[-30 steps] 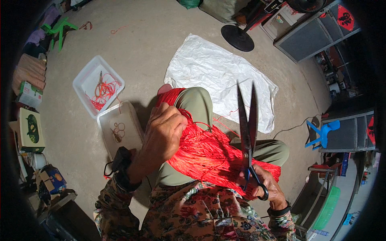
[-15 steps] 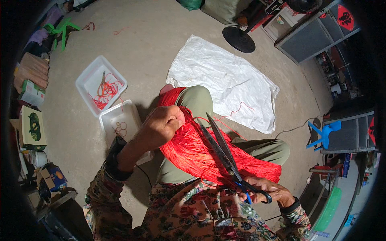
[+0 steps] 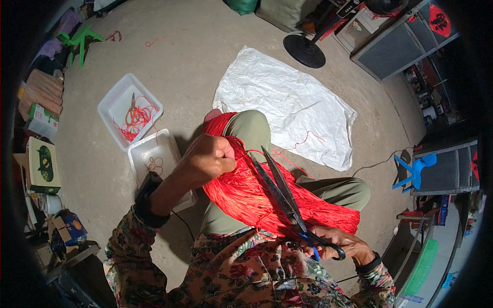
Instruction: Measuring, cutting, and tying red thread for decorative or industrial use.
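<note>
Fist: left hand (image 3: 213, 156), wrist bent inward, clamped on red strands (image 3: 246, 197) beside the left knee (image 3: 254, 128).
Scissors grip: right hand (image 3: 339, 238) low, clasping the handles, finger loops seemingly filled.
Blades: dark metal scissors (image 3: 295, 215), parted over the strands.
Bundle: glossy, stringy, fanning to the right thigh's (image 3: 339, 192) near edge.

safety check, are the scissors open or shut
Partly open: the scissors, held in the right hand, have their blade tips apart, with red string showing between the blades.

Mid-frame, the left hand (image 3: 208, 160) grips red strands (image 3: 241, 192) — lower right, the right hand (image 3: 339, 241) holds scissors (image 3: 294, 213), blades parted, over them.
</note>
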The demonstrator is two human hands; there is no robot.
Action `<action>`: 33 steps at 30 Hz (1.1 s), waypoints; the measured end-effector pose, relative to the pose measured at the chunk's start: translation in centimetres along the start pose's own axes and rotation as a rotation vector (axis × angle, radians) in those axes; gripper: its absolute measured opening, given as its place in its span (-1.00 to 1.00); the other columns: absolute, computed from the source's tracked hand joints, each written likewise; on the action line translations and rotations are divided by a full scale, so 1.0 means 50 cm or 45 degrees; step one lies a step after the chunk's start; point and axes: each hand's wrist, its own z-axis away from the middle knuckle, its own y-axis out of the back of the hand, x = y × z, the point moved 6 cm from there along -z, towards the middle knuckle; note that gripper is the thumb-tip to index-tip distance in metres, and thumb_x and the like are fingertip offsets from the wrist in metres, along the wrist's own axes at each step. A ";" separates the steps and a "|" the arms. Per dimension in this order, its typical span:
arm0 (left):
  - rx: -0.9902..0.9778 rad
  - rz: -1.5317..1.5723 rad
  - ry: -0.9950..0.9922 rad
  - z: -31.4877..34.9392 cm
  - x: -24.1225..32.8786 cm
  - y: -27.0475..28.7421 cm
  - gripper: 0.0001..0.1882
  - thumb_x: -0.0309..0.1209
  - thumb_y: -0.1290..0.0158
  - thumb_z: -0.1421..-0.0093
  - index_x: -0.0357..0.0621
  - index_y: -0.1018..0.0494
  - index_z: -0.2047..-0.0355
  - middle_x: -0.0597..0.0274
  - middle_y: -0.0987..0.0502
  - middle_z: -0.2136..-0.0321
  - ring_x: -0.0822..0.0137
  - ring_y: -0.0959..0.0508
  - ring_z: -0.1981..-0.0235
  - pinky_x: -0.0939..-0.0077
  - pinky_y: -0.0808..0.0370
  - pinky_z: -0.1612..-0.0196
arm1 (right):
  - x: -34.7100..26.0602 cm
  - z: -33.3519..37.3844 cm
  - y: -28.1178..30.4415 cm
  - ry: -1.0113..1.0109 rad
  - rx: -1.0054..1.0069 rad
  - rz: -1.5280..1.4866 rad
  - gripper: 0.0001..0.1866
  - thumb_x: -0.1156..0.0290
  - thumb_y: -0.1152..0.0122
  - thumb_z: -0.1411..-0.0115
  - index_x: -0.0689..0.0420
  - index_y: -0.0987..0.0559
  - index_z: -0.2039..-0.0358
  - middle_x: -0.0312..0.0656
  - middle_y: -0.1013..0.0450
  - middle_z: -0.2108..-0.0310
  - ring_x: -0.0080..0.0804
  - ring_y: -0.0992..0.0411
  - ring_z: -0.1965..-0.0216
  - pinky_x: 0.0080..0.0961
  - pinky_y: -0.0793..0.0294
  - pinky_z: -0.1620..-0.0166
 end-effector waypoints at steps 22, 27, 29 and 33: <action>-0.151 0.646 0.274 -0.008 -0.028 0.006 -0.90 -0.46 -0.09 0.01 -0.21 -0.42 0.50 0.47 -0.32 0.68 0.63 -0.22 0.69 0.68 -0.14 0.61 | 0.039 -0.011 -0.004 -0.347 -0.172 -0.353 -0.36 -0.02 -0.27 -0.12 0.22 -0.40 -0.02 -0.32 -0.43 0.33 -0.58 -0.39 0.26 -0.59 -0.39 0.20; -0.156 0.569 0.097 -0.002 -0.020 0.008 -0.89 -0.42 -0.11 -0.02 -0.18 -0.44 0.47 0.50 -0.37 0.63 0.66 -0.28 0.63 0.71 -0.18 0.55 | 0.021 -0.024 -0.006 -0.325 -0.165 -0.339 -0.33 -0.04 -0.29 -0.09 0.23 -0.39 -0.02 -0.31 -0.43 0.32 -0.57 -0.39 0.27 -0.59 -0.39 0.20; -0.158 0.565 0.088 0.000 -0.014 0.009 -0.88 -0.42 -0.11 -0.02 -0.18 -0.44 0.46 0.50 -0.38 0.61 0.66 -0.30 0.61 0.71 -0.19 0.54 | 0.013 -0.025 -0.008 -0.371 -0.180 -0.266 -0.32 -0.06 -0.28 -0.10 0.22 -0.38 -0.03 -0.32 -0.41 0.30 -0.59 -0.37 0.27 -0.60 -0.38 0.20; -0.134 0.626 0.011 0.007 -0.009 0.005 -0.90 -0.44 -0.11 -0.04 -0.18 -0.44 0.44 0.48 -0.43 0.57 0.65 -0.36 0.55 0.72 -0.26 0.47 | 0.015 -0.033 -0.016 -0.312 -0.178 -0.248 -0.34 -0.05 -0.26 -0.12 0.22 -0.37 -0.02 -0.33 -0.40 0.29 -0.62 -0.36 0.28 -0.62 -0.37 0.21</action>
